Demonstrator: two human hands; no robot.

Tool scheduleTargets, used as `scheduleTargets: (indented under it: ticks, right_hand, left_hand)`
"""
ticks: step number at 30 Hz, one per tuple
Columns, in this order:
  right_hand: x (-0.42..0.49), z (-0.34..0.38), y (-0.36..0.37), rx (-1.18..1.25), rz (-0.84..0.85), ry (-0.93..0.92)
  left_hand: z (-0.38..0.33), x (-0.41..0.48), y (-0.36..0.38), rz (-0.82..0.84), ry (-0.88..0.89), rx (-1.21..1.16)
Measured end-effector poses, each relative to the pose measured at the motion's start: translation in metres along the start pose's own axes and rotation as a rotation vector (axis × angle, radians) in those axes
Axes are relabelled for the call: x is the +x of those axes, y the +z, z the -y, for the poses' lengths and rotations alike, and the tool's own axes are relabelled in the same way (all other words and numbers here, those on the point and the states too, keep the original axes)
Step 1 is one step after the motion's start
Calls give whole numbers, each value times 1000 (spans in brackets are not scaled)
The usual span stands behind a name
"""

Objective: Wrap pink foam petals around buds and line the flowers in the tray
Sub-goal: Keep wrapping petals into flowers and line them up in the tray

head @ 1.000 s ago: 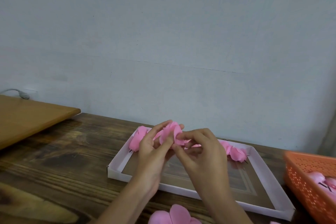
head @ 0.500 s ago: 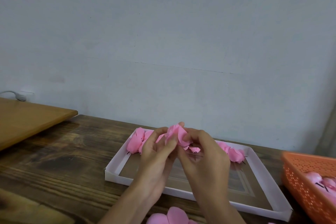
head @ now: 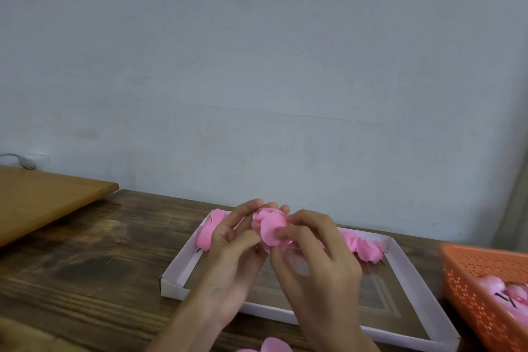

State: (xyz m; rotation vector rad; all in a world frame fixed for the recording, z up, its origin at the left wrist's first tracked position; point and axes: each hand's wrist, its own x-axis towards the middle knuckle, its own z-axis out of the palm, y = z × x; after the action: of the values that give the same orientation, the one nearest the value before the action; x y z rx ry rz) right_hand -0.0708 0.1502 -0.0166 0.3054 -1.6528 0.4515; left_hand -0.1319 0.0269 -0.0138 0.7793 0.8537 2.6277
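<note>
A pink foam flower (head: 270, 226) is held above the white tray (head: 174, 268). My left hand (head: 234, 254) grips it from the left with curled fingers. My right hand (head: 311, 251) pinches its petals from the right. Finished pink flowers lie along the tray's far edge: one flower at the left end (head: 210, 230) and more flowers at the right end (head: 363, 246). The middle of that row is hidden behind my hands. Loose pink petals (head: 274, 345) lie on the table at the bottom edge.
An orange perforated basket (head: 474, 294) with pink pieces stands at the right. A lighter wooden board (head: 43, 200) lies at the left on the dark wooden table (head: 85, 266). A grey wall rises right behind the table.
Both hands have kept working the flower above the tray; my right fingers have shifted over its petals, and the flower now looks more closed and rounded.
</note>
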Motion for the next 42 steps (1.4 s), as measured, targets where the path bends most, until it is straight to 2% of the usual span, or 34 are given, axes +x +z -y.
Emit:
scheduleTargets:
  ticks: [14, 22, 34, 38, 42]
  right_hand:
    - [8, 12, -2, 23, -43, -23]
    - [9, 9, -4, -24, -8, -114]
    - [8, 10, -2, -102, -12, -7]
    - [8, 10, -2, -17, 22, -11]
    - [4, 7, 2, -48, 6, -23]
  left_hand:
    - [-6, 1, 1, 9, 49, 42]
    - [-6, 2, -2, 27, 58, 63]
    - [-4, 4, -12, 78, 62, 131]
    - [-4, 3, -9, 27, 42, 149]
    - [-5, 3, -8, -8, 47, 139]
